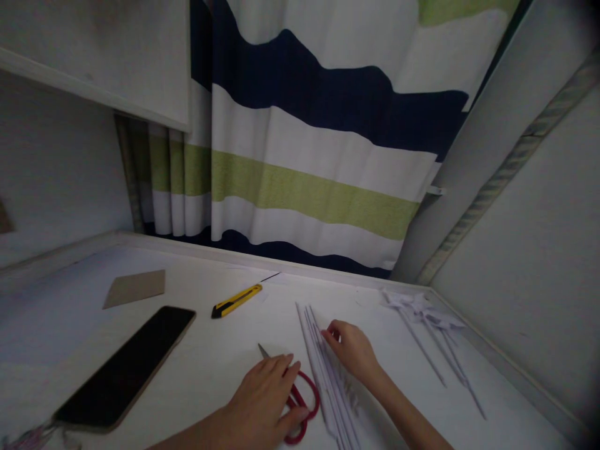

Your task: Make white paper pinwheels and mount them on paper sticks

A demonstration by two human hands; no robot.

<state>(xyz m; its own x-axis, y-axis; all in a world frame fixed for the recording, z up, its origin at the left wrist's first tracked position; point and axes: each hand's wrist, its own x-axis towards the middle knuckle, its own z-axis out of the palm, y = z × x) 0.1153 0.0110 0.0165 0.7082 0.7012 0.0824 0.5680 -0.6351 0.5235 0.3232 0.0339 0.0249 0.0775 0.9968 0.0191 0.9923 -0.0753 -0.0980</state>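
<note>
My left hand (pixel 265 400) lies over a pair of scissors with red handles (pixel 313 394), its fingers and thumb closed about them. The pointed metal blade (pixel 263 351) sticks out past the fingers toward the upper left. Just right of the scissors is a bundle of thin white paper sticks (pixel 323 375), lying lengthwise on the white table (pixel 220 350). At the right edge of that bundle, my right hand (pixel 351 350) has its fingers curled in a pinch. Whatever its fingertips may hold is too small to make out.
A yellow utility knife (pixel 237 301) lies beyond my left hand, with a thin dark strip (pixel 270 277) near its tip. To the left are a black phone (pixel 129 369) and a brown cardboard piece (pixel 134 289). White paper pinwheel shapes on sticks (pixel 424 312) lie at right, beside the wall.
</note>
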